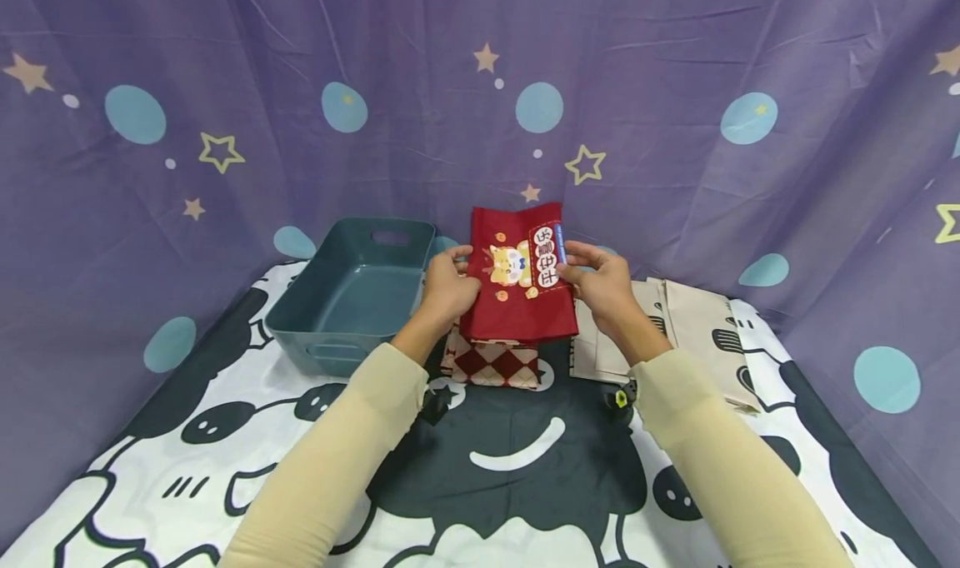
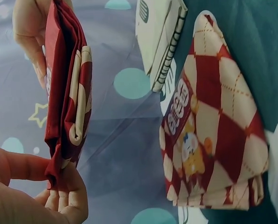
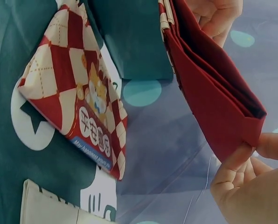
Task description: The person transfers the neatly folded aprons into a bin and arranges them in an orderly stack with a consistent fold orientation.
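Between both hands, a folded red cloth (image 1: pixel 497 311) is held up, with a cartoon animal and white lettering on its front. My left hand (image 1: pixel 448 287) pinches its left edge, and my right hand (image 1: pixel 602 281) pinches the right edge. Several folded layers of the red cloth (image 2: pixel 57 88) show from the side in the left wrist view, with cream-and-red fabric at the back. Just below it in the head view, a folded red-and-cream diamond-patterned cloth (image 1: pixel 495 364) lies on the table, partly hidden. Its own cartoon and lettering show in the right wrist view.
A blue-green plastic bin (image 1: pixel 348 335) with handle slots stands at the left. To the right lie folded cream cloths (image 1: pixel 701 322) with dark printed motifs, partly behind the right arm. A black-and-white cartoon tablecloth (image 1: pixel 517 493) covers the table. Behind it hangs a purple curtain (image 1: pixel 450 43).
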The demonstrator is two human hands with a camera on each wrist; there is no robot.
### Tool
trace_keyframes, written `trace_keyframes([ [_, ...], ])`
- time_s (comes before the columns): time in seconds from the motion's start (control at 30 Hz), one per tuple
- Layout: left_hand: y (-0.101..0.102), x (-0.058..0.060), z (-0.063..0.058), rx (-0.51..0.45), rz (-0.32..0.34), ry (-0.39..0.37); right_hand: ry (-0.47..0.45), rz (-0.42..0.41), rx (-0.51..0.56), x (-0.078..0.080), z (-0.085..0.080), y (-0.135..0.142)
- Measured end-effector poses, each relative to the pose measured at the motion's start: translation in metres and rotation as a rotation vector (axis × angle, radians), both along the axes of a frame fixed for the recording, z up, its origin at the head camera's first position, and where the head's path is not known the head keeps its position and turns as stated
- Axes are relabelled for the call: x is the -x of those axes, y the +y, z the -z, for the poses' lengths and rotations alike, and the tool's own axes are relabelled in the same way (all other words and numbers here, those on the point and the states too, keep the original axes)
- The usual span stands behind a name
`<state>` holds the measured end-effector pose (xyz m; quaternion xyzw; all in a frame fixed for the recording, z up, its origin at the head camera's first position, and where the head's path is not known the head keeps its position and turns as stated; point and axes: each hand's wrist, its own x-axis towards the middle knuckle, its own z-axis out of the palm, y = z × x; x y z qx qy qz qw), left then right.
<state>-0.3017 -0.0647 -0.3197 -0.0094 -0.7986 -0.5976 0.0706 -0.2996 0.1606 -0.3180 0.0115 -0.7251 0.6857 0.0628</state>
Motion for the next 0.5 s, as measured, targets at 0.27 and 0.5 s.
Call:
trace_keyframes([
  [0.27, -0.017, -0.001, -0.011, -0.016, 0.009, -0.010, 0.023, -0.005, 0.002, -0.003, -0.004, -0.013],
  [0.5, -0.033, -0.003, -0.014, -0.009, 0.015, -0.023, 0.032, -0.017, 0.057, -0.005, -0.007, -0.028],
])
